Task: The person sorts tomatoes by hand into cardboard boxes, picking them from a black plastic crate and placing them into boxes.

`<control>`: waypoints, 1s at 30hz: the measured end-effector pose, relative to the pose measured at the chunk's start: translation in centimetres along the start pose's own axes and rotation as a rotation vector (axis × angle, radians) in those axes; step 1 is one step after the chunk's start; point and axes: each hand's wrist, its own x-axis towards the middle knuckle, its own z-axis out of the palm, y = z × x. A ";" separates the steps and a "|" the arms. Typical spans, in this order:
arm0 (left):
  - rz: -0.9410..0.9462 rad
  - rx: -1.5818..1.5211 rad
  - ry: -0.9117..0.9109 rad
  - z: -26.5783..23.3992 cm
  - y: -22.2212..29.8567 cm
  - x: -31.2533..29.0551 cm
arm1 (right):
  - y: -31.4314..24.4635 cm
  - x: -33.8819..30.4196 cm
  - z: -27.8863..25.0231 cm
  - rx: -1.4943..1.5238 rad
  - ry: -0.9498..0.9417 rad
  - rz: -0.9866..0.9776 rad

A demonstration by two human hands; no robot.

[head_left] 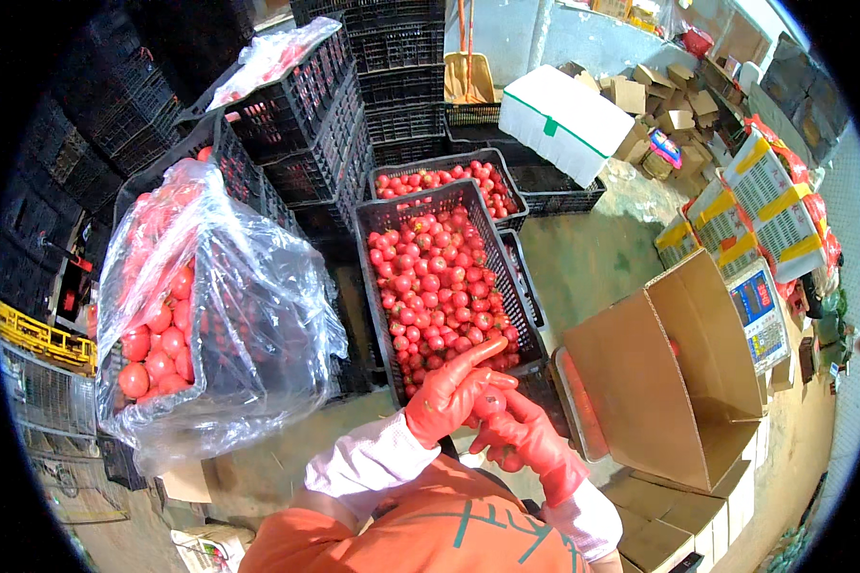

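Both my hands wear red rubber gloves and meet over the near end of a black crate (365,277) of small red tomatoes (435,286). My left hand (454,390) has its fingers stretched out, touching a tomato (490,401) between the hands. Curled fingers of my right hand (535,441) grip that tomato from the other side. Low in the same hand, a second round red tomato (512,461) shows partly. The glove fingers hide some of both fruits.
An open cardboard box (612,368) tilts at right beside a scale with a blue display (759,310). Left, a plastic-lined crate (258,334) holds larger tomatoes. Black crates (325,124) are stacked behind; a white foam box (564,119) and loose cartons (674,105) lie farther back.
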 end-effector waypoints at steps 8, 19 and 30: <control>0.015 0.349 -0.119 1.3 2.9 -2.8 | 2.6 -1.7 0.2 -0.011 -0.073 -0.135; -0.013 0.248 -0.138 2.9 1.8 -4.7 | 4.3 -4.5 -0.1 -0.045 -0.063 -0.157; 0.040 0.508 -0.323 2.7 0.8 -5.5 | 4.8 -4.7 1.9 -0.197 0.152 -0.081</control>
